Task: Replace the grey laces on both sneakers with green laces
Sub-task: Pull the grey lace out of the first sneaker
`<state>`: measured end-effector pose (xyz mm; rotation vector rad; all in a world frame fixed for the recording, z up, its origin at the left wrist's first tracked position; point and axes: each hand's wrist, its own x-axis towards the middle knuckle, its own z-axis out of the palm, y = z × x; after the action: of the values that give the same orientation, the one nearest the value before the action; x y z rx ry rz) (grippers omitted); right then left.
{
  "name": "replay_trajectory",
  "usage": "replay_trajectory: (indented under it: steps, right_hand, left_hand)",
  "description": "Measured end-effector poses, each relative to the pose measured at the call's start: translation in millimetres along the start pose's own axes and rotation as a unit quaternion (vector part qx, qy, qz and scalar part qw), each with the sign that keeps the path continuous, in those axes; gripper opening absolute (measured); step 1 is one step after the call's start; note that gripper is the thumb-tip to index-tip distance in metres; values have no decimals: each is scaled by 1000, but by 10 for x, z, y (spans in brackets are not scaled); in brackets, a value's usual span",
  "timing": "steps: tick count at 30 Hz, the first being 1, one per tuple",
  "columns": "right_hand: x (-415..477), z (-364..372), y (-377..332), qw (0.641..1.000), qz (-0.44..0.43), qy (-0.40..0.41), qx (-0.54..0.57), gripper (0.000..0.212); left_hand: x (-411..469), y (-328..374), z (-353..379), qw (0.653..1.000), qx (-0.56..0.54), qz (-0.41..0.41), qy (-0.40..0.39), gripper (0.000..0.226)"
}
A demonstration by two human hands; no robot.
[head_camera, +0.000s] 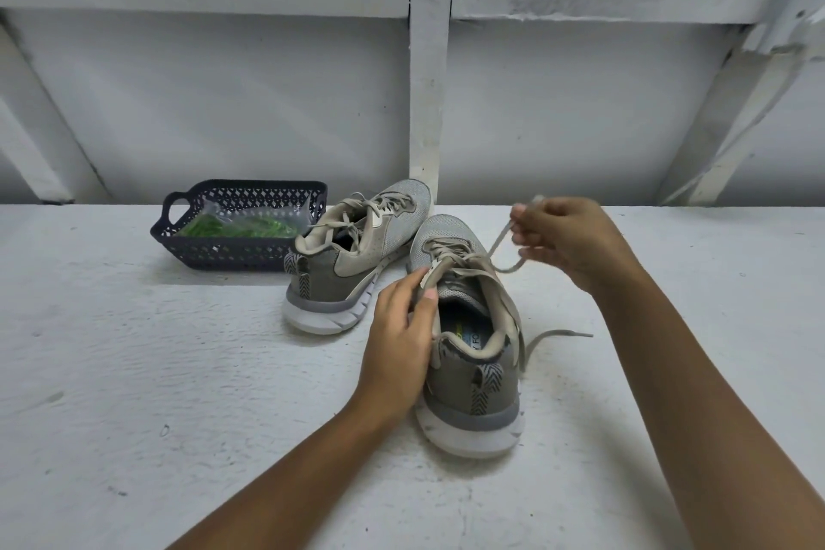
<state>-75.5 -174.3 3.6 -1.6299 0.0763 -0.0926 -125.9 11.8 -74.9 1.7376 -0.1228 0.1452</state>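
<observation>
Two grey sneakers stand on a white surface. The nearer sneaker (473,353) has its heel toward me; my left hand (399,339) grips its left collar, thumb on the inner edge. My right hand (567,239) is raised to the right of that shoe and pinches a loop of its grey lace (500,243), pulled up from the eyelets. A loose lace end (558,335) trails on the surface to the right. The farther sneaker (352,259) still has its grey lace threaded and lies angled to the left. Green laces (236,227) in clear wrapping lie in a dark basket.
The dark perforated basket (214,252) with a handle sits at the back left, touching the far sneaker's heel side. A white wall with wooden battens (428,71) rises right behind the shoes. The white surface (156,371) spreads wide to the left and front.
</observation>
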Motion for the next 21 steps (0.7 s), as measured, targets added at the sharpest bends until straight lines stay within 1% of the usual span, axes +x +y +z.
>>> replay_trajectory:
  steps: [3,4,5,6,8,10,12,14,16,18,21]
  right_hand:
    - [11,-86,-2,984,-32,133,118,16]
    - [9,-116,16,977,-28,159,138,17]
    - [-3,-135,45,977,-16,166,135,18]
    - [-25,-143,82,982,9,157,100,21]
    - [-82,-128,175,990,77,103,-54,33]
    - [-166,-75,254,969,116,40,-214,42]
    - [-245,-29,296,946,93,18,-309,41]
    - [-310,6,304,948,43,16,-315,36]
    - [-362,56,310,959,-11,19,-283,31]
    - [-411,133,321,967,-48,19,-248,27]
    - [-463,198,363,974,-67,19,-218,21]
  left_hand:
    - [4,-9,7,1000,3,3,-3,36]
    - [10,-14,10,1000,4,4,-2,36]
    - [14,-17,15,1000,5,4,1,35]
    - [14,-19,14,1000,8,5,5,35]
    - [23,-6,7,1000,20,14,15,33]
    - [64,36,-12,999,24,18,22,32]
    - [150,100,-39,999,38,12,21,34]
    - [259,176,-77,997,81,10,10,32]
    - [354,240,-121,994,109,12,-23,28]
    - [418,301,-173,992,114,13,-60,24]
    - [501,389,-231,990,92,14,-103,14]
